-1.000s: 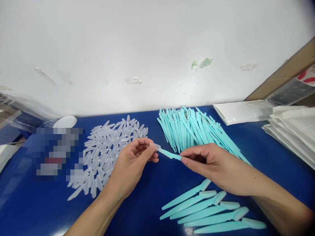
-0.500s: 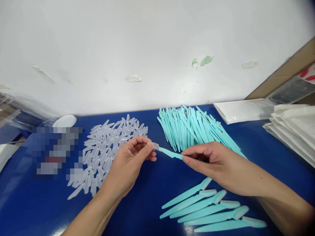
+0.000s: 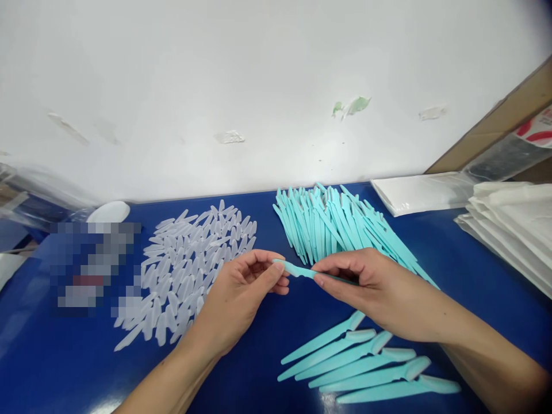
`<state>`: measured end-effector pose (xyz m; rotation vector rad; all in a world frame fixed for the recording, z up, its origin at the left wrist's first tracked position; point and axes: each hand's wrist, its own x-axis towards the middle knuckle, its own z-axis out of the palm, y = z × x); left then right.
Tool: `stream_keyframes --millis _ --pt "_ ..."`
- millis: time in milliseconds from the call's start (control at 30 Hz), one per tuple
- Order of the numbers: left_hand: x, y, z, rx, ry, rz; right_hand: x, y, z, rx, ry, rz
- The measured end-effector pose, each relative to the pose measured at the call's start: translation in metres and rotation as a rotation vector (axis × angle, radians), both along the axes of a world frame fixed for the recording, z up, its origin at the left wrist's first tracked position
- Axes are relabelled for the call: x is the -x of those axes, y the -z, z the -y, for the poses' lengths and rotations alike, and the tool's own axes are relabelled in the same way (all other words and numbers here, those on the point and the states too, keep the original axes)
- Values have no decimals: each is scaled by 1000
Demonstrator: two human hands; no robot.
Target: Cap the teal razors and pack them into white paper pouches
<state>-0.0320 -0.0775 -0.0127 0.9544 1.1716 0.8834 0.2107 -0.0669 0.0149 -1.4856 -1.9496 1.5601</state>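
Observation:
Between both hands is a turquoise eyebrow razor (image 3: 301,271), held level above the table. My left hand (image 3: 254,276) is closed, thumb and fingers pinching a translucent blade cap at the razor's tip; the cap is mostly hidden by the fingers and fits over the blade end. My right hand (image 3: 362,282) pinches the handle just behind the neck. Left of my left hand spreads a heap of translucent blade caps (image 3: 185,259). Behind my right hand lies a pile of turquoise razors (image 3: 328,218). Several capped razors (image 3: 362,368) rest side by side nearer me.
The blue table (image 3: 245,374) meets a white wall (image 3: 267,86) at the back. White plastic bags (image 3: 513,224) are stacked at the right, beside a cardboard panel (image 3: 495,123). A round white lid-like object (image 3: 108,212) and a blurred-out patch (image 3: 92,267) sit at the left.
My left hand has moved right, toward my right hand, pushing the cap farther over the razor's blade end. Less of the cap shows now. The view has shifted slightly.

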Motion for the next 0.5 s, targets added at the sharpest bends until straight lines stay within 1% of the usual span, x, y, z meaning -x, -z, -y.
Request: stream_keyframes --millis 100,200,233,300,400,433,500 --pt "5 -4 -1 -38 48 -39 -5 -1 -1 -2 -13 13" --pt "6 -7 0 -85 99 -39 -9 -8 -1 -45 -79 4" --pt "5 -8 1 -96 101 -24 -9 -11 0 -63 -77 -19" --pt "0 -9 4 -125 127 -6 -6 -14 4 -72 -16 -96" --pt "-9 -12 9 -197 242 -52 2 -15 10 -9 74 -189" --pt "-12 -13 11 -213 269 -63 5 -14 11 20 78 -194" --pt "-14 -16 13 -214 273 -65 7 -14 13 58 57 -182"
